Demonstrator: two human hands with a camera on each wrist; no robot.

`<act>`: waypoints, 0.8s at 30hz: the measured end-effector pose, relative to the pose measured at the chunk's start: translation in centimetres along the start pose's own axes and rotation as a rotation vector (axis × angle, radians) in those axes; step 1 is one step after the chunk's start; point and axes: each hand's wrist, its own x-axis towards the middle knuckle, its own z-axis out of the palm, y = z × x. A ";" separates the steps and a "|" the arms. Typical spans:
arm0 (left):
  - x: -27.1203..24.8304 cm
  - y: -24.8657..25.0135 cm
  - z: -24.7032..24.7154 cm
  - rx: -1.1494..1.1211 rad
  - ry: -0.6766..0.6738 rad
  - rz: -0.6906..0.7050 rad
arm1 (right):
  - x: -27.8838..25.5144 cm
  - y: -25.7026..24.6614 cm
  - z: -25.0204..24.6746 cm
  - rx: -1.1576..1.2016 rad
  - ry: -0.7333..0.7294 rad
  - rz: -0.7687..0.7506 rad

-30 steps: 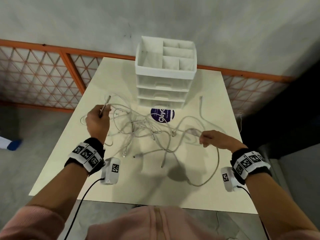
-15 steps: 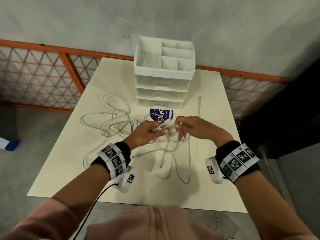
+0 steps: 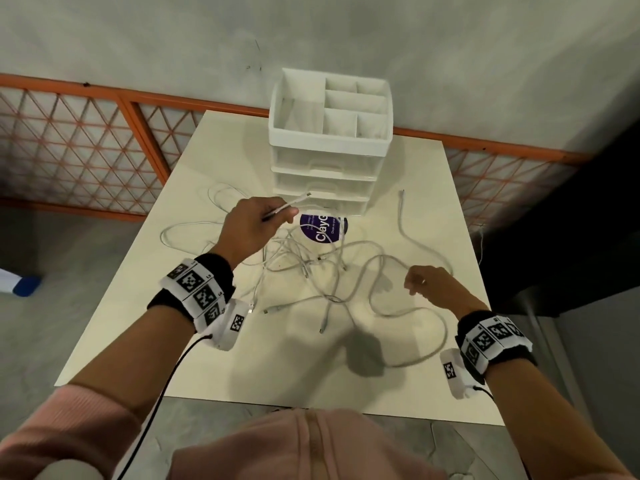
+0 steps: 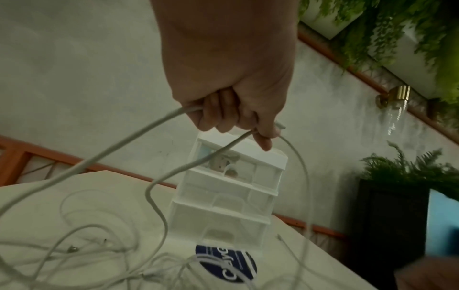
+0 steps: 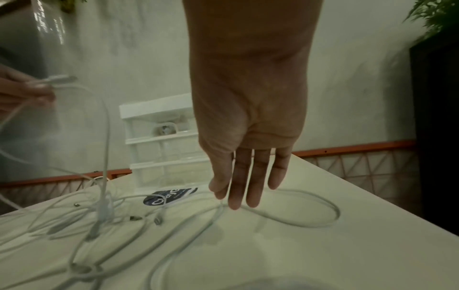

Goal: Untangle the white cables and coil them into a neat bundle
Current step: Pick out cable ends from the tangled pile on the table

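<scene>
The left hand (image 3: 251,226) is raised above the tabletop (image 3: 194,306), just in front of the white drawer organizer (image 3: 329,157). Its fingers are curled round a white cable (image 4: 139,137) near one end, and the plug end (image 3: 300,199) sticks out past the thumb toward the organizer. In the left wrist view two strands of that cable hang from the fist and drop down into the heap below.

The rest of the white cables (image 3: 311,268) lie in a loose tangle on the middle of the tabletop, their loops crossing one another, with several connector ends poking out of the nearer side. One long loop (image 3: 415,327) swings out toward the right front edge, and a single strand (image 3: 403,220) runs back along the right side of the organizer. A round dark blue sticker (image 3: 322,228) with white lettering sits on the tabletop at the foot of the organizer, partly crossed by cable.

The right hand (image 3: 433,285) is low over the right side of the tabletop, well apart from the left. In the right wrist view its fingers (image 5: 250,186) are straight and point downward, their tips right at a cable loop; whether they touch it cannot be told.
</scene>
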 end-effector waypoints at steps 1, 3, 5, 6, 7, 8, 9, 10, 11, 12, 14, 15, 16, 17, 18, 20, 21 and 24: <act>-0.1 0.0 0.4 0.040 -0.014 -0.011 | -0.1 -0.2 -0.1 -0.001 0.029 0.005; -0.2 0.2 1.4 0.090 -0.037 -0.013 | -0.4 -1.9 -0.3 -0.001 0.020 -0.036; -0.6 0.2 2.4 0.033 -0.045 -0.011 | -0.8 -4.8 0.3 0.046 -0.162 -0.111; -0.8 0.1 2.7 -0.026 -0.040 -0.013 | -0.8 -6.3 1.2 0.064 -0.287 -0.153; -1.1 0.2 2.8 -0.087 -0.031 -0.008 | -0.9 -7.8 2.3 0.072 -0.392 -0.200; -1.4 0.2 2.8 -0.138 -0.024 -0.004 | -0.9 -9.1 3.6 0.067 -0.459 -0.252; -1.8 0.2 2.7 -0.174 -0.021 -0.002 | -0.6 -10.2 5.1 0.050 -0.483 -0.302; -2.1 0.1 2.6 -0.193 -0.027 -0.004 | -0.1 -11.1 6.5 0.031 -0.471 -0.342; -2.5 -0.3 2.5 -0.207 -0.037 -0.017 | 0.3 -12.0 8.0 0.012 -0.450 -0.368; -2.9 -0.5 2.4 -0.226 -0.055 -0.033 | 0.7 -12.6 9.1 -0.006 -0.430 -0.386; -3.8 -1.2 2.4 -0.282 -0.095 -0.067 | 1.4 -13.4 11.0 -0.074 -0.400 -0.426; -4.2 -1.4 2.5 -0.305 -0.109 -0.080 | 1.8 -13.4 11.7 -0.116 -0.381 -0.451; -4.7 -1.7 2.5 -0.324 -0.120 -0.100 | 1.9 -13.5 12.3 -0.153 -0.357 -0.478; -5.0 -1.8 2.5 -0.343 -0.132 -0.118 | 1.9 -13.5 12.7 -0.186 -0.325 -0.497; -5.2 -1.9 2.5 -0.362 -0.149 -0.136 | 1.9 -13.4 13.0 -0.220 -0.301 -0.499; -5.6 -2.2 2.5 -0.393 -0.187 -0.153 | 1.8 -13.2 13.1 -0.282 -0.297 -0.463; -5.7 -2.3 2.5 -0.403 -0.203 -0.153 | 1.8 -13.0 12.9 -0.287 -0.303 -0.448; -5.8 -2.5 2.9 -0.452 -0.216 -0.165 | 1.9 -12.6 10.4 -0.112 -0.257 -0.453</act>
